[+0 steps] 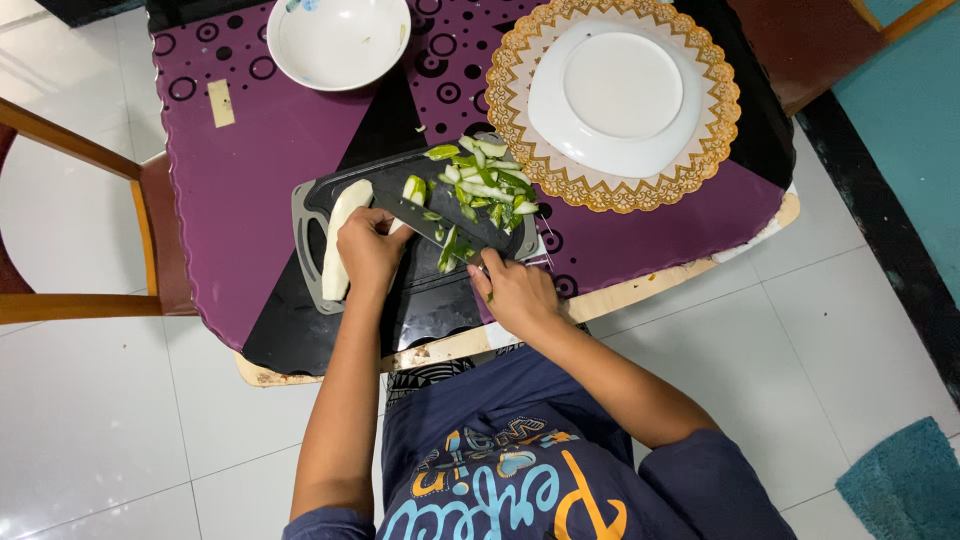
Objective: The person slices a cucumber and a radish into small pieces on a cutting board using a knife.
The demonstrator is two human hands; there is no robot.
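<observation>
A pale peeled vegetable half [343, 240] lies lengthwise on the left part of a dark cutting board [420, 290], which sits on the near side of the table [250, 190]. The left hand [368, 250] rests on the vegetable's right side, knuckles up, its fingers curled down and pressed together against it; the forearm runs straight back toward the body. The right hand [515, 293] is wrapped around the handle of a dark knife [432, 223], fingers closed on it, wrist bent inward, elbow out to the right. The blade slants up and left across the board, its tip near the left hand. Behind the blade, a heap of green and white cut pieces [485, 180] covers the board's far right corner. Beyond the board stand a white bowl [338, 40] and an upturned white plate [620, 95] on a round gold lace mat [720, 120]. A small tan rectangular sticker [220, 103] lies on the purple dotted cloth at far left. A wooden chair [150, 240] stands beside the table.
</observation>
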